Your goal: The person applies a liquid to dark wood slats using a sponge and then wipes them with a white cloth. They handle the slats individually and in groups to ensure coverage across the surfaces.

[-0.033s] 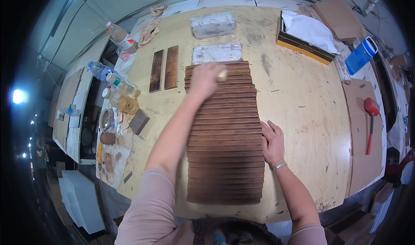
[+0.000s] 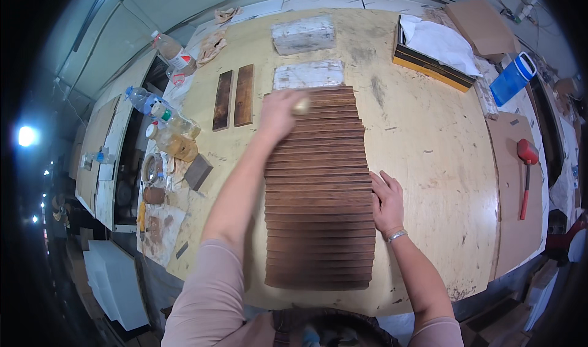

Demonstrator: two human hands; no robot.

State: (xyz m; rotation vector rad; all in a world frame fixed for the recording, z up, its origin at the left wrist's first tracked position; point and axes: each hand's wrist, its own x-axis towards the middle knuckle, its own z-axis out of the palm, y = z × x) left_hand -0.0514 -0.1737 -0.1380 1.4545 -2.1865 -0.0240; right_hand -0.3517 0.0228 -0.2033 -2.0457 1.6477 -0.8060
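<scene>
A long row of dark brown wooden slats (image 2: 318,188) lies side by side down the middle of the table. Over its far left part is my left hand (image 2: 278,115), closed round a small pale pad (image 2: 301,106) blurred by motion; whether it is cloth or sponge I cannot make out. My right hand (image 2: 387,203) rests at the row's right edge, fingers stretched out, the fingertips against the slat ends. A white, stained block (image 2: 308,74) stands at the far end of the row. Two separate brown boards (image 2: 244,95) lie to the left.
Several plastic bottles (image 2: 174,142) line the left edge, beside a dark block (image 2: 198,172) and a stained cloth (image 2: 160,227). Another white block (image 2: 303,35) stands further back. On the right are a black-and-yellow box (image 2: 429,62), a blue bottle (image 2: 511,81) and a red mallet (image 2: 525,163).
My left hand has moved a little to the left across the far slats with the pale pad. My right hand stays at the right edge.
</scene>
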